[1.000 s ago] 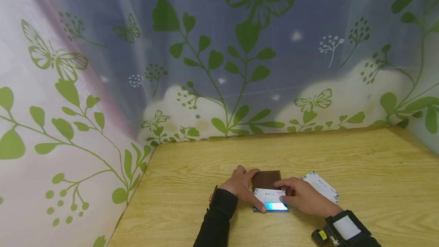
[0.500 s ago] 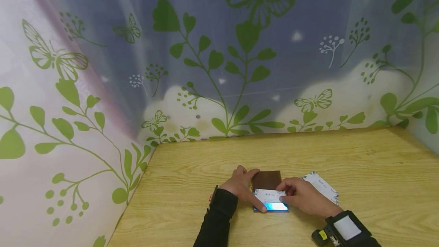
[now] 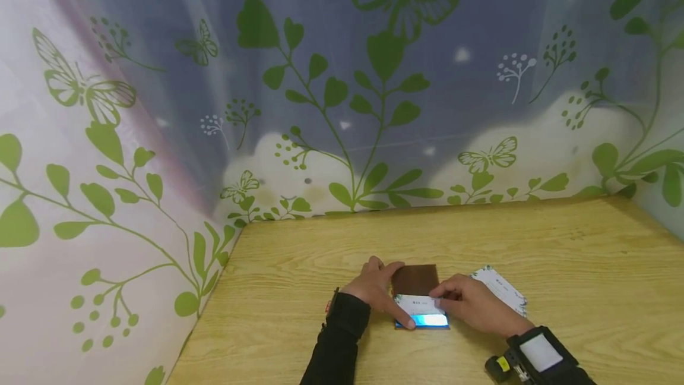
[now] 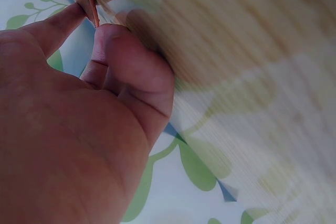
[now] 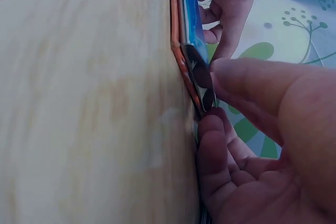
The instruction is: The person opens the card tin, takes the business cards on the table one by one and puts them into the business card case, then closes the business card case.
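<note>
A brown card holder (image 3: 415, 279) lies opened flat on the table in the head view. Over its near half is a white printed card (image 3: 415, 303) with a leafy border, and below that a shiny blue strip (image 3: 430, 320). My left hand (image 3: 370, 287) holds the holder at its left side, thumb on the near corner and index finger at the far corner. From the right, my right hand (image 3: 474, 306) pinches the card's right edge between thumb and fingers. The holder's orange edge (image 5: 177, 35) shows in the right wrist view. The left wrist view barely shows the holder.
Another white leafy-bordered card (image 3: 502, 290) lies right of the holder, partly hidden by my right hand. The wood-grain table (image 3: 299, 254) reaches back to a curtain (image 3: 342, 106) printed with leaves and butterflies.
My right fingertips have shifted slightly toward me, and the card's far edge sits a little lower on the holder. My left hand stays in place.
</note>
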Available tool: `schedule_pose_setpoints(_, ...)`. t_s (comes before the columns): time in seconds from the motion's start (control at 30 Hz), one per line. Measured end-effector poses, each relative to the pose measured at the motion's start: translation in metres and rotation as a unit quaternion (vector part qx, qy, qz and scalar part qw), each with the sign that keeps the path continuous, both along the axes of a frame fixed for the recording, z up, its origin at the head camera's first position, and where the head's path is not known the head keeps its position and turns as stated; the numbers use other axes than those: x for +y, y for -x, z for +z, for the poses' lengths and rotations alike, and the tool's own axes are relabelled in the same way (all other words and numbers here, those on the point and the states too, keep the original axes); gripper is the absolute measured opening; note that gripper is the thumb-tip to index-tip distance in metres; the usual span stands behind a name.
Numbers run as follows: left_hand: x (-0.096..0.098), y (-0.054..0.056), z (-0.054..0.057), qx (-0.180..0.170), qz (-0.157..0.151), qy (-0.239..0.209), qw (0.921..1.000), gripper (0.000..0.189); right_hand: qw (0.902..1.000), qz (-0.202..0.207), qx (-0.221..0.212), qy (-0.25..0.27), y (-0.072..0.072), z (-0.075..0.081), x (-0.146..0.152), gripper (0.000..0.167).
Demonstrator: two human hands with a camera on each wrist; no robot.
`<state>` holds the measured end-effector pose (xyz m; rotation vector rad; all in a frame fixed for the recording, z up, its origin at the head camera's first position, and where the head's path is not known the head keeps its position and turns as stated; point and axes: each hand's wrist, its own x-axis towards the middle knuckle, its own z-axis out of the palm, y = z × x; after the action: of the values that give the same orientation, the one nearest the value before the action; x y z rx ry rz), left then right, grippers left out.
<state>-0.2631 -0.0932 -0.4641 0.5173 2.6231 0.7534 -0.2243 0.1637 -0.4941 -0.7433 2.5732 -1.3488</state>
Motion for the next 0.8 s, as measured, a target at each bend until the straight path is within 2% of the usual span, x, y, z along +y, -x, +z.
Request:
schedule_pose_setpoints(0.4, 0.0007, -0.0011, 0.0013, -0.003, 0.006, 0.002, 1.0, 0.119, 0.9999, 0.008, -0.006, -0.004, -0.0004, 0.0013, -0.0008, 0.021)
schedule_pose_setpoints(0.57, 0.0007, -0.0019, 0.0026, -0.003, 0.005, -0.003, 1.0, 0.119, 0.9999, 0.009, -0.007, -0.009, 0.0004, 0.0019, -0.0014, 0.03)
schedule_pose_setpoints(0.67, 0.0009, -0.0018, 0.0029, -0.002, 0.004, -0.002, 1.0, 0.119, 0.9999, -0.009, -0.006, -0.009, -0.0003, 0.0026, -0.0031, 0.035)
schedule_pose_setpoints(0.8, 0.0005, -0.0013, 0.0023, -0.001, 0.0, -0.001, 1.0, 0.119, 0.9983, -0.058, -0.005, -0.008, -0.0013, 0.004, -0.0061, 0.028)
